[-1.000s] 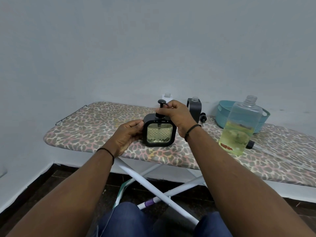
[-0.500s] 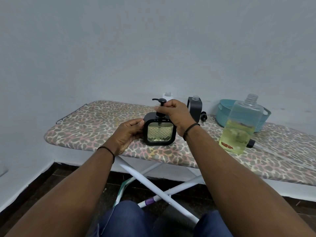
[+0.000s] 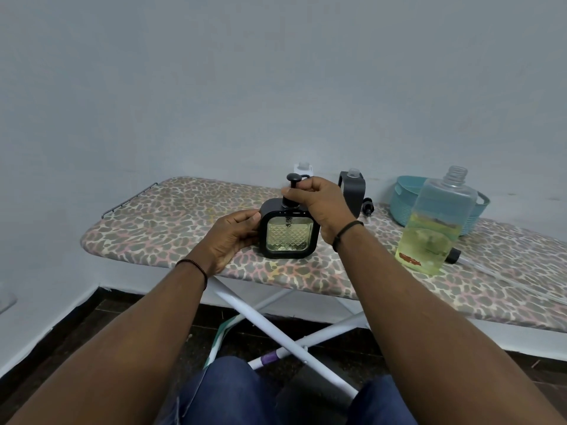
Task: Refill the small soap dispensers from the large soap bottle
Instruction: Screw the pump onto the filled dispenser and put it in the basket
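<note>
A square black soap dispenser with a yellowish patterned window stands on the leopard-print ironing board. My left hand grips its left side. My right hand curls round the black pump head at the neck. To the right stands the large clear soap bottle, uncapped and about half full of yellow-green liquid. A second black dispenser without a pump stands behind my right hand. A white dispenser is mostly hidden behind the pump.
A teal plastic basket sits at the back right against the wall. A loose black pump lies beside the second dispenser, and another black cap with a clear tube lies right of the large bottle. White board legs cross below.
The pump head has turned under my right hand, its spout swinging round. My left hand and the dispenser body have stayed in place.
</note>
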